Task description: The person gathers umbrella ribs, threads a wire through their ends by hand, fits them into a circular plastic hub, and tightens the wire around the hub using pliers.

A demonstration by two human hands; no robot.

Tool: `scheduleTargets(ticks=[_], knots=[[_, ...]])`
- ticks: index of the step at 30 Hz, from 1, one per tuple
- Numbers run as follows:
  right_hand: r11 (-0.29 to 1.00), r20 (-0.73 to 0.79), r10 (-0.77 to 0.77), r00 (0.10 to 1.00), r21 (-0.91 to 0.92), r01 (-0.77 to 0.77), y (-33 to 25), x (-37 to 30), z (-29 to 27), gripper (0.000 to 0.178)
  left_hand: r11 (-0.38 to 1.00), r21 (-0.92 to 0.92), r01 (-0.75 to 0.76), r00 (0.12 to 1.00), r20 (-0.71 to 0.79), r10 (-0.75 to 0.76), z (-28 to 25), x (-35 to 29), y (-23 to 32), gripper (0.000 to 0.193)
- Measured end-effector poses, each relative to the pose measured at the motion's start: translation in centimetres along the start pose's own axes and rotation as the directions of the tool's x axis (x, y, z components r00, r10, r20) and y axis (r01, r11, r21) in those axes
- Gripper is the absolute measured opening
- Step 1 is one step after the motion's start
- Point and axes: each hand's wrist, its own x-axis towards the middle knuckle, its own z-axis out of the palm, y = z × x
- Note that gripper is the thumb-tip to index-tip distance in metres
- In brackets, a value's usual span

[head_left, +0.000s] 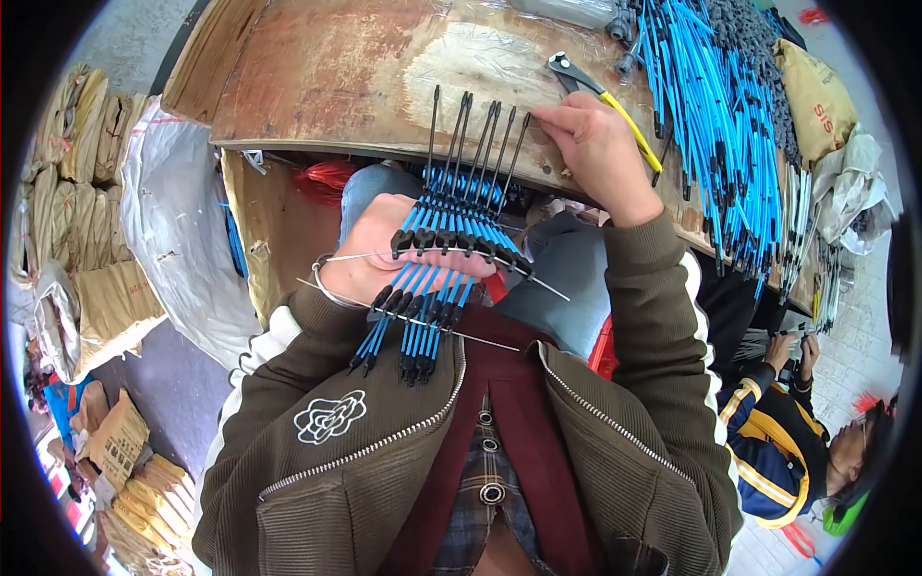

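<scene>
My left hand [360,254] is closed around a fanned bundle of thin blue rods [413,278] with black joints, held in front of my chest. Two thin metal wires [549,285] cross the bundle, running through or along rows of its black fittings. Slim black ends [462,134] stick up from it over the table edge. My right hand [600,144] pinches the tip of the rightmost black end between thumb and fingers. Just behind that hand, pliers [629,125] with yellow and black handles lie on the wooden table [317,86].
A large heap of blue rods [715,144] with black ends covers the table's right side. Beyond it stands a tan sack [816,101]. Another person [783,442] works at the lower right. White sacking [173,221] and stacked brown sacks [72,192] are at the left.
</scene>
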Motion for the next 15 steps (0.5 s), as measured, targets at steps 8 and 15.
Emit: scheduleTargets(ticks=[8, 15], knots=[[0.994, 0.012, -0.105, 0.994, 0.029, 0.105, 0.1, 1.4, 0.3, 0.014, 0.973, -0.212, 0.094, 0.995, 0.052, -0.085, -0.9, -0.1, -0.4, 0.036], [0.98, -0.01, -0.177, 0.984, 0.086, 0.177, 0.9, 2.3, 0.6, 0.012, 0.798, -0.602, 0.04, 0.998, 0.056, -0.008, -1.0, -0.1, -1.6, 0.037]])
